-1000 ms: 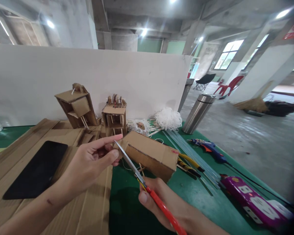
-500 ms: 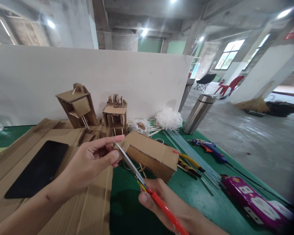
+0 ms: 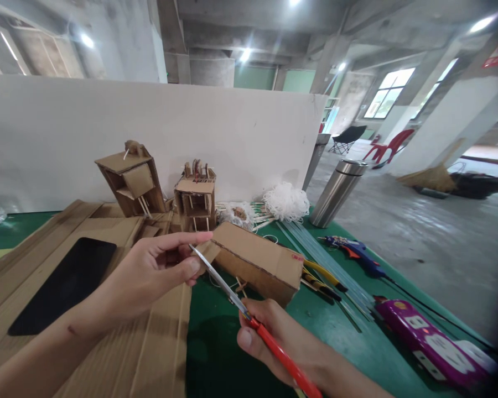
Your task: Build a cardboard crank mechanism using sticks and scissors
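My left hand (image 3: 166,271) pinches a small piece of cardboard (image 3: 206,252) between thumb and fingers, with the index finger stretched out above it. My right hand (image 3: 269,337) is closed around the red handles of a pair of scissors (image 3: 224,284). Their blades point up and left and lie against the small piece, close to my left thumb. Just beyond the blades rests a long cardboard box (image 3: 257,257). Beside it on the green table is a small cross of wooden sticks (image 3: 241,286).
Cardboard sheets (image 3: 157,342) and a black phone (image 3: 64,284) lie at left. Behind stand two cardboard models (image 3: 128,179), white string (image 3: 286,202) and a steel flask (image 3: 338,193). Glue sticks (image 3: 315,249), yellow-handled pliers (image 3: 326,276), a glue gun (image 3: 354,254) and a purple power strip (image 3: 431,340) lie right.
The scissor blades have come closer together and shifted slightly left and down. The small cardboard piece is tilted a little differently in my left hand.
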`<state>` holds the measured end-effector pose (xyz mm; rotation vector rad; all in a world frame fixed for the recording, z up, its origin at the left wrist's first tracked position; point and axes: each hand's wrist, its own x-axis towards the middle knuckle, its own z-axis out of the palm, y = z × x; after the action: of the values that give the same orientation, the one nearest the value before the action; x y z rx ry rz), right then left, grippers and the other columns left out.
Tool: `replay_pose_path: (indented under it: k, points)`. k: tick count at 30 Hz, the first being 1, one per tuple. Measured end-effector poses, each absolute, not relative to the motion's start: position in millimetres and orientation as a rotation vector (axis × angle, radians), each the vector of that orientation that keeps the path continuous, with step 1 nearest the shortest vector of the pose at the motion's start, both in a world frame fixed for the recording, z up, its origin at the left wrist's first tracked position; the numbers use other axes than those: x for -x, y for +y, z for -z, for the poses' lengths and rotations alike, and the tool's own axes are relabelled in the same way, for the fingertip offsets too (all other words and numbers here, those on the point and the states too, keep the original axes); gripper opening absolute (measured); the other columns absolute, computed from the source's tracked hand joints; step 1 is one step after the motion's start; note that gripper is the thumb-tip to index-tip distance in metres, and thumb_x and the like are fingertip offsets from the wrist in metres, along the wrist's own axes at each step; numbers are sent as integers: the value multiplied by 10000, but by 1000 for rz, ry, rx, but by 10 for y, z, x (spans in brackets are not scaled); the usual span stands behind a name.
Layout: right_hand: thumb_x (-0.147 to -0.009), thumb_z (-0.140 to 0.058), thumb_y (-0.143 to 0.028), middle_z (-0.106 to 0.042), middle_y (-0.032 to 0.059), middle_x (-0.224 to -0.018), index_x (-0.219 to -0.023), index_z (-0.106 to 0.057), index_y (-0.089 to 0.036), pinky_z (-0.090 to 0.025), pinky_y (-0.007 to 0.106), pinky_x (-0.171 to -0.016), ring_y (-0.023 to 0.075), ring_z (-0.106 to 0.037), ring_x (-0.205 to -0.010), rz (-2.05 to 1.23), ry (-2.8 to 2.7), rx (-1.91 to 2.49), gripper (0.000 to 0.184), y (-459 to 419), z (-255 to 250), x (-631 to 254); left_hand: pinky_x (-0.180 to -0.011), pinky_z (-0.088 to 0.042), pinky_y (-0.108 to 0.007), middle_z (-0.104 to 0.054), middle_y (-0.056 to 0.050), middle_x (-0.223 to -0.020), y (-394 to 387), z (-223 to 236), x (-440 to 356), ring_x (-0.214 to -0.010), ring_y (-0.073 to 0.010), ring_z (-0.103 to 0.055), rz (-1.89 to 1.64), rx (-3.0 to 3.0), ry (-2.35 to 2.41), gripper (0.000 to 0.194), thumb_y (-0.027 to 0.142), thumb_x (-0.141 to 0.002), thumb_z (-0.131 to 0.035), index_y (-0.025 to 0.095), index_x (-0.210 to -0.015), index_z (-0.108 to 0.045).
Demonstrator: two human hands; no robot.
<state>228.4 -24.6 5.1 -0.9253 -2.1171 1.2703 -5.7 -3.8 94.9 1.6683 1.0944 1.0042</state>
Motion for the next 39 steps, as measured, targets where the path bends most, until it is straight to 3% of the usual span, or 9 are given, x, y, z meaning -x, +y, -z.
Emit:
replay_pose_path:
  k: [14,27,39]
  points:
    - [-855,-242,-816,-322,-47,-585,-672,-335,-202,-210,231,-444,85,-265,-518,-1280,-2152,968,647,-270,-49,-2248,-662,-565,-257,-635,25,-716,-11,-921,35,-646,-116,-630,-980,-1609,1006,338,224,-816,-683,220,-1153,-657]
    - [-876,-236,-790,-337,-38,-610,-690,-345,-200,-225,234,-461,91,-279,-535,-1270,-2124,973,628,-295,-74,-2250,-648,-560,-255,-618,33,-702,-51,-834,-74,-639,-107,-620,-1100,-1454,903,288,205,-798,-700,186,-1044,-553]
    - [-872,-262,-796,-253,-64,-578,-653,-298,-208,-173,233,-432,77,-204,-507,-1244,-2161,1006,628,-279,-114,-2258,-625,-546,-248,-631,24,-682,-55,-906,-50,-634,-118,-619,-1048,-1580,993,273,206,-816,-652,180,-1080,-587]
